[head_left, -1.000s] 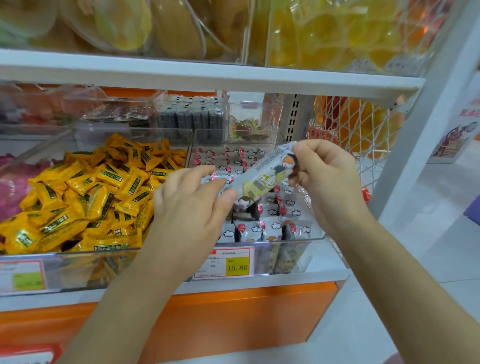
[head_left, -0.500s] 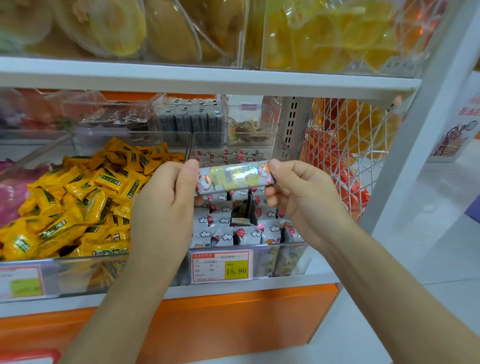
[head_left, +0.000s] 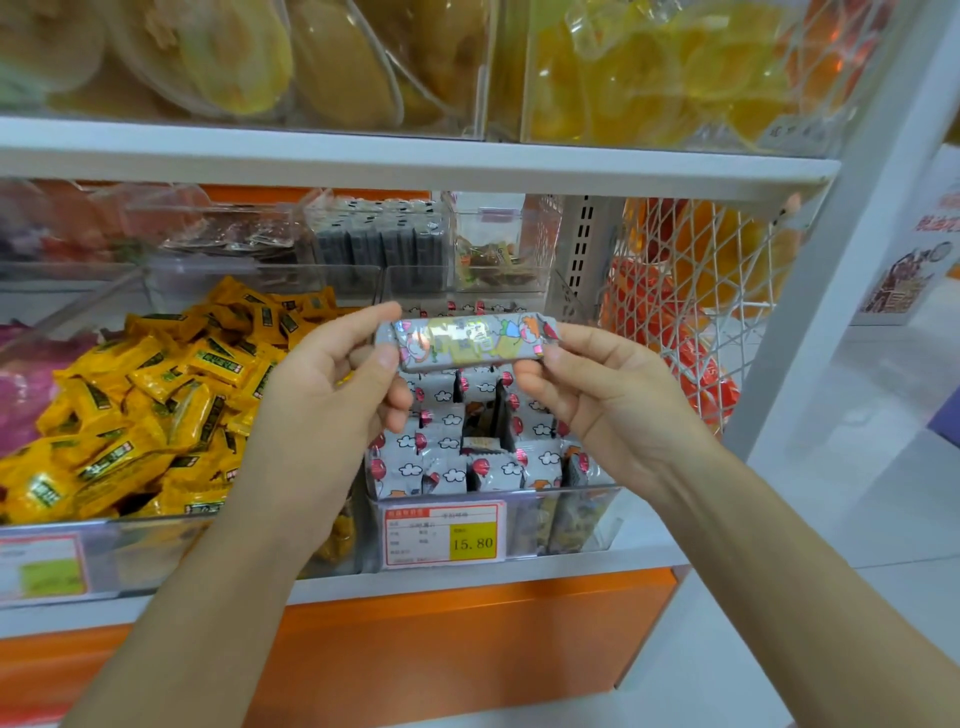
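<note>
Snack bar (head_left: 467, 344), ends in pinching grips of left hand (head_left: 332, 400) and right hand (head_left: 602, 395), above cloud-print packets (head_left: 447, 462).

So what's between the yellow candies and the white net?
Head view shows a clear bin of grey cloud packets there, and the held bar above it.

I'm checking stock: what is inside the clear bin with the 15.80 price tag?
Grey packets with clouds and red balloons, packed in the clear bin. The held packet, left hand and right hand cover some; the price tag hides the bottom.
</note>
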